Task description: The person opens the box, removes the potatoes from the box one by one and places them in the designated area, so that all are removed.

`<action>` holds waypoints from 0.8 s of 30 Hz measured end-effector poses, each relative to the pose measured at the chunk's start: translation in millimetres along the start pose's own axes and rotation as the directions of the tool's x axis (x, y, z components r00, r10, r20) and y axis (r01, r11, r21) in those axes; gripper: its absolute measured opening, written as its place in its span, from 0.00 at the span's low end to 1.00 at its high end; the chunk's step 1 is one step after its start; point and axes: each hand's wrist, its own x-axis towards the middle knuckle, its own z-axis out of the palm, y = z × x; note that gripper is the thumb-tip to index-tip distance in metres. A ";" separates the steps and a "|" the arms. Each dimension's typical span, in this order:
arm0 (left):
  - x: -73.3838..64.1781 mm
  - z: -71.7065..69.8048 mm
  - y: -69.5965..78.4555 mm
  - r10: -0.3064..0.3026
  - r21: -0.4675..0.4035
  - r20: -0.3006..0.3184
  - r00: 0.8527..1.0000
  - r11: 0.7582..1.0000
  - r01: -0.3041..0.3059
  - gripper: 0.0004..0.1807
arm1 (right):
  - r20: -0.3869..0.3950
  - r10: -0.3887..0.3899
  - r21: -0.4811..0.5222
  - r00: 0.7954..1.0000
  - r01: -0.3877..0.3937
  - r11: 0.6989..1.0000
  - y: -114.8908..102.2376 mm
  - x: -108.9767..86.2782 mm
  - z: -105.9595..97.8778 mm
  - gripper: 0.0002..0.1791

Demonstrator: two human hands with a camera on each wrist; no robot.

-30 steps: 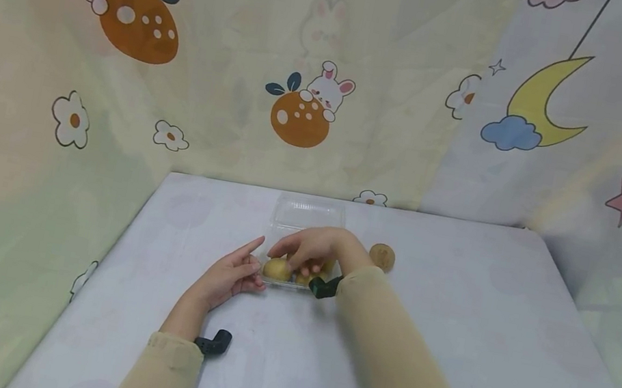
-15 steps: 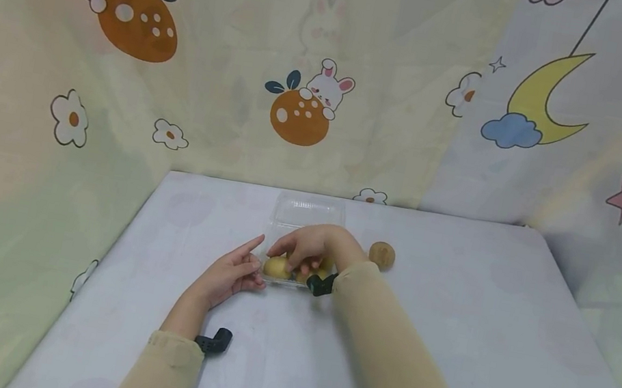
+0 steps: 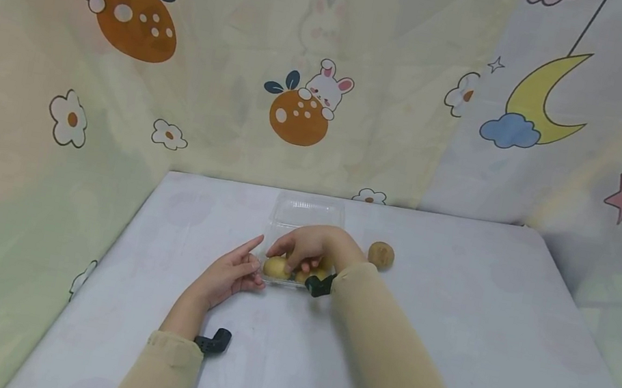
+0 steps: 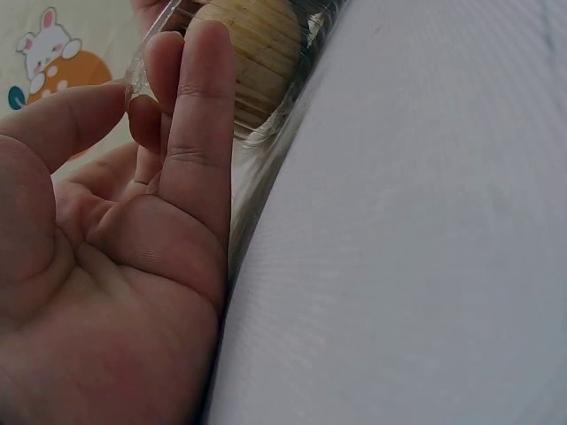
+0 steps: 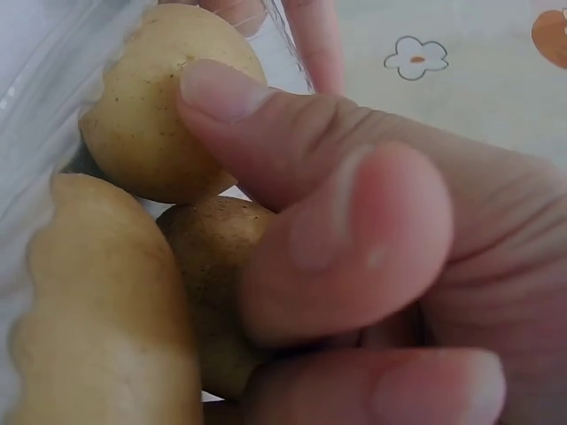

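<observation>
While the left hand [image 3: 227,280], fingers apart, touches the clear box [image 3: 309,214], I see the right hand [image 3: 311,244] pinching a potato [image 3: 276,267] inside it, next to more potatoes [image 5: 106,310], with a round brown thing [image 3: 381,256] nearby.

Right grip [image 3: 311,243] apparently pinching, left grip [image 3: 227,278] with index finger [image 3: 249,247] extended.

No readable text or labels.
</observation>
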 end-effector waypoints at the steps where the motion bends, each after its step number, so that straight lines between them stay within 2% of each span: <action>1: 0.2 -0.2 -0.4 -0.002 -0.002 -0.002 1.000 1.000 0.002 0.36 | -0.005 -0.006 -0.001 1.000 0.006 1.000 0.7 -0.2 0.1 0.30; 10: 1.4 -1.2 -1.9 -0.004 0.004 -0.005 1.000 1.000 0.004 0.36 | -0.043 -0.050 -0.009 0.998 0.049 0.999 7.6 1.5 -0.9 0.29; 24: 1.5 -0.1 -0.9 -0.012 0.011 -0.015 1.000 1.000 0.012 0.36 | -0.059 -0.063 0.005 0.996 0.063 0.998 11.2 1.8 0.5 0.28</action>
